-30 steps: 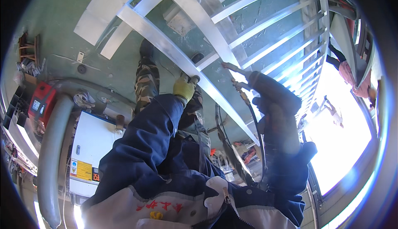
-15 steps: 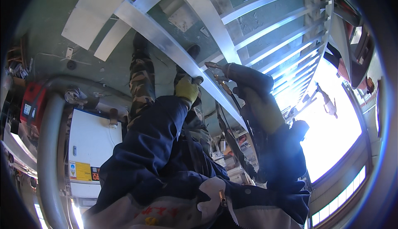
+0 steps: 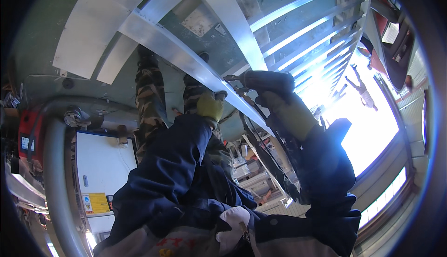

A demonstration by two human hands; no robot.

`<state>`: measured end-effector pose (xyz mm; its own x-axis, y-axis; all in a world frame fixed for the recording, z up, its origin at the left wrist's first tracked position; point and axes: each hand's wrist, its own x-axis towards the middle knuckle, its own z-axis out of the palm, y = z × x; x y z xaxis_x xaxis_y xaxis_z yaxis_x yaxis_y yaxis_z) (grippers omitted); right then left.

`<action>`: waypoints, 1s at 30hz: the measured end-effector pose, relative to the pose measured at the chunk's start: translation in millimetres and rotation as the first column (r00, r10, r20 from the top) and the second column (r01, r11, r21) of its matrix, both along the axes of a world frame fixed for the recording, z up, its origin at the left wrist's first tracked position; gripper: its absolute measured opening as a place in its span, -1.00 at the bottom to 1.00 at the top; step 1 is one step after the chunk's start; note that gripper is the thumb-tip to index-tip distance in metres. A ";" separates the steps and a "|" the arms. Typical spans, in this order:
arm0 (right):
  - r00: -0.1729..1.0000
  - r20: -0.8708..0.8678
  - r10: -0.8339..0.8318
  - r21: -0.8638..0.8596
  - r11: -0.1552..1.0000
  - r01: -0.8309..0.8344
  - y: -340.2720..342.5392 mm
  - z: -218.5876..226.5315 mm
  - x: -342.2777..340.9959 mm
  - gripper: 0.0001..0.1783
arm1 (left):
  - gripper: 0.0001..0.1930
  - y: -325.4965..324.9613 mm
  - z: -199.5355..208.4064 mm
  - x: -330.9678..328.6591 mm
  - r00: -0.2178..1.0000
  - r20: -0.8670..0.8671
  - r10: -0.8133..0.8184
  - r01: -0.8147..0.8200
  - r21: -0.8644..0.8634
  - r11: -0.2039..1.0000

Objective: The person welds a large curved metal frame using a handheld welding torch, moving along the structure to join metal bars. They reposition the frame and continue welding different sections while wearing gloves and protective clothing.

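A long silvery metal beam [image 3: 179,53] slants across in front of me, part of a ladder-like metal frame. My left hand [image 3: 211,106], in a yellow glove, is closed at the beam's near edge, its darkened fingertips against the metal. Just beyond, my right hand [image 3: 267,81], in a dark, long-cuffed glove, is wrapped round a welding torch. The torch's nozzle [image 3: 231,78] points left, close to the beam near my left hand; whether it touches cannot be made out. A dark cable [image 3: 253,138] hangs below the torch.
Many crossbars [image 3: 298,26] run off to the right into bright glare, where a person [image 3: 361,89] stands. A white cabinet [image 3: 104,164], a thick grey pipe [image 3: 56,173] and a red machine [image 3: 31,133] are at left. Below the beam are cluttered shelves [image 3: 253,173].
The whole view has shifted slightly, with the frame and both hands a little further left and the hands slightly lower. Both hands stay at the same beam.
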<state>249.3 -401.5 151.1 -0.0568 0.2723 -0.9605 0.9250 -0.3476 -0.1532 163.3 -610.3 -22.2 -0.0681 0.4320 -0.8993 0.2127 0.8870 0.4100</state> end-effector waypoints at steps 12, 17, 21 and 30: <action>0.999 0.029 -0.025 -0.080 0.996 0.027 14.4 -13.0 -27.9 -0.57 | -0.60 2.2 5.6 -4.7 0.986 0.070 0.152 -0.154 0.029 0.988; 0.999 0.040 -0.030 -0.096 0.995 0.034 17.8 -14.8 -34.2 -0.59 | -0.61 4.3 8.1 -5.6 0.988 0.061 0.141 -0.142 0.026 0.989; 0.998 0.047 -0.041 -0.109 0.993 0.046 18.3 -17.2 -41.2 -0.60 | -0.61 -4.0 3.1 2.0 0.981 0.064 0.182 -0.186 0.065 0.980; 0.998 0.031 -0.058 -0.141 0.988 0.061 29.0 -21.5 -63.1 -0.61 | -0.59 -2.9 5.8 0.8 0.975 0.060 0.212 -0.215 0.060 0.975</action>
<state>186.2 -372.5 129.6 -0.0182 0.1357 -0.9906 0.9052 -0.4186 -0.0740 164.2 -613.3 -16.4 -0.1187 0.4705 -0.8744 -0.0023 0.8805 0.4741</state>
